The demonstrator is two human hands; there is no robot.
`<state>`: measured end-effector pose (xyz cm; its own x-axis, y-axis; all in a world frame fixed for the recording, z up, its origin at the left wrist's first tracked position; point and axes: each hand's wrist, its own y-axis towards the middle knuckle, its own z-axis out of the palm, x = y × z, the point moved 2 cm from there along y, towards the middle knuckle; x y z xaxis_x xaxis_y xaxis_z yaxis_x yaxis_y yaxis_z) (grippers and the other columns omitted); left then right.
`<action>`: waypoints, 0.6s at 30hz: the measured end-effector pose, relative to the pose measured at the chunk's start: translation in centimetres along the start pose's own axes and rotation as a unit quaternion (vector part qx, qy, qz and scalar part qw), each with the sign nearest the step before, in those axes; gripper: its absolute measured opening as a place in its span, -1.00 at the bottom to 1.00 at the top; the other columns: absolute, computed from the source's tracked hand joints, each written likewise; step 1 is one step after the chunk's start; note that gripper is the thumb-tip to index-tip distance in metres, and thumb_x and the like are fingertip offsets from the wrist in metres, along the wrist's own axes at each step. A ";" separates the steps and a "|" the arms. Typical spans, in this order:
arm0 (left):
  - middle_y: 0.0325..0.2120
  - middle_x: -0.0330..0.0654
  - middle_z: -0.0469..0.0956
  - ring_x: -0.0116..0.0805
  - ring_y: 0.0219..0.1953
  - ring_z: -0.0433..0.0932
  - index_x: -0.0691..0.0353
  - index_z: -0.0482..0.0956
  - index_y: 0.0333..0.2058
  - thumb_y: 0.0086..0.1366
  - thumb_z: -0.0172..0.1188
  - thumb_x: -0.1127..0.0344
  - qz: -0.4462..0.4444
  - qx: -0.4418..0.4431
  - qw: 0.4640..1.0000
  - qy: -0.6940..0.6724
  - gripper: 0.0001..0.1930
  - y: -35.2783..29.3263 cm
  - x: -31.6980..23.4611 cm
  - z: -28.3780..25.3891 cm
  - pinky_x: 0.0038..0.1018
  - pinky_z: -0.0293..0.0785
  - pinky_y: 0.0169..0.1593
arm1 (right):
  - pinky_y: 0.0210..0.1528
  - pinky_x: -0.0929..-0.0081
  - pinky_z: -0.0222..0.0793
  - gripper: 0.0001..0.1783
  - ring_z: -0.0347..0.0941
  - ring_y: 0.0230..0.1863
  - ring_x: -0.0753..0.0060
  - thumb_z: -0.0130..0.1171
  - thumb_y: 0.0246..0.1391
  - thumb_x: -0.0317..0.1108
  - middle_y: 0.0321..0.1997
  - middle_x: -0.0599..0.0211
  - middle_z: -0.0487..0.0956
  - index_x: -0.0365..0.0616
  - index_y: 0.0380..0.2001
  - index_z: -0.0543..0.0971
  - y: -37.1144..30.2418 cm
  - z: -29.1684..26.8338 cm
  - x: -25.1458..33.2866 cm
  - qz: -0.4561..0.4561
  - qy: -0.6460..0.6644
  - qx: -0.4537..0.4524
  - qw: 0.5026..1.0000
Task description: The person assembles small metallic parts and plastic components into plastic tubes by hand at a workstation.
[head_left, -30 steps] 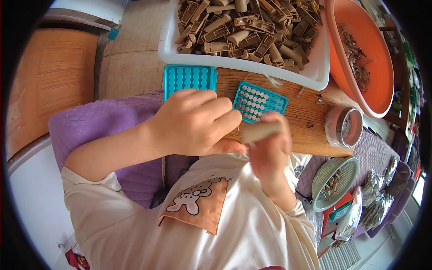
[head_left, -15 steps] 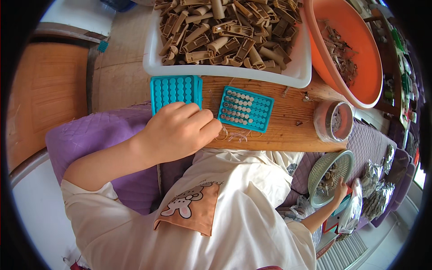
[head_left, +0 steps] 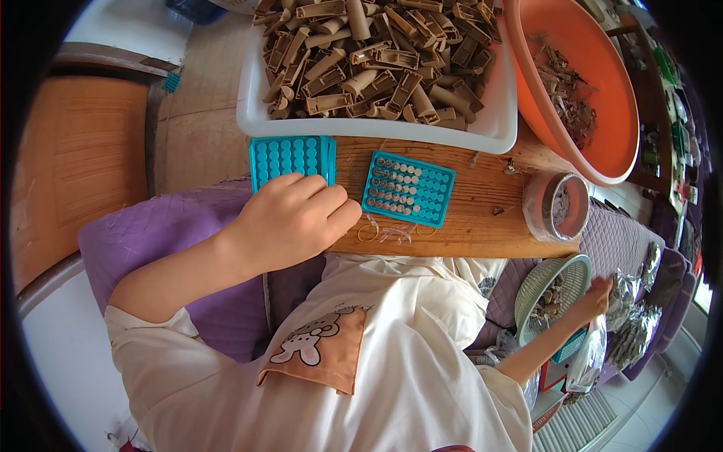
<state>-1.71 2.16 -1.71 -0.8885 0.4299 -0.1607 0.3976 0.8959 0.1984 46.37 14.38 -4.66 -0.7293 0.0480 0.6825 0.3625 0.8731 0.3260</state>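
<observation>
My left hand rests at the near edge of the table with its fingers curled closed. Whatever may be in its grip is hidden. Behind those fingers lies a stack of teal trays with round wells, partly covered by the hand. To its right is another teal tray, its left columns filled with small round silver and whitish pieces and its right wells bare. Far off to the right, my right hand hovers past the rim of a grey-green basket, close to silvery plastic bags. Its fingers are too small and smeared to read.
A white bin full of brown plastic casings stands at the back. Beside it are an orange basin with scraps and a plastic-wrapped round container. Thin clear strands and rings lie on the wooden table.
My right hand has moved up and right, away from the basket's near rim toward the silvery bags. My left hand has shifted slightly left, still curled.
</observation>
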 end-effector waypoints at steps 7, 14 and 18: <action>-0.71 -0.35 0.23 -0.49 -0.62 0.31 0.10 0.32 -0.66 -0.17 0.04 0.38 0.012 0.019 1.000 0.008 -0.93 -0.2 -0.1 0.1 -0.61 0.24 -0.56 | -0.58 0.67 0.13 -0.71 0.22 -0.66 0.57 -0.08 0.02 -0.28 -0.67 0.35 0.43 -0.29 -0.58 0.48 -6.3 16.3 22.5 -0.142 0.218 0.423 0.868; -0.71 -0.34 0.23 -0.48 -0.62 0.32 0.11 0.30 -0.66 -0.17 0.12 0.33 0.007 0.035 0.999 0.008 -0.85 0.0 0.3 -0.1 -0.58 0.26 -0.56 | -0.38 0.27 0.32 -0.74 0.43 -0.42 0.08 0.14 -0.18 -0.25 -0.58 0.10 0.48 -0.21 -0.47 0.42 -8.9 25.6 28.7 -0.321 -0.094 0.370 0.867; -0.68 -0.34 0.31 -0.42 -0.57 0.38 0.16 0.32 -0.64 -0.12 0.17 0.30 -0.041 0.041 0.996 -0.071 -0.82 0.4 0.6 -1.1 -0.54 0.31 -0.52 | -0.43 0.27 0.33 -0.73 0.43 -0.46 0.06 0.15 -0.20 -0.29 -0.57 0.11 0.49 -0.19 -0.43 0.38 -9.3 25.5 28.6 -0.294 0.001 0.375 0.879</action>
<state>-2.33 2.66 -0.70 -0.8798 0.3608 -0.3094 0.3472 0.9324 0.1002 7.41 20.01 -4.84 -0.6615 -0.5191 0.5413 -0.5620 0.8210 0.1005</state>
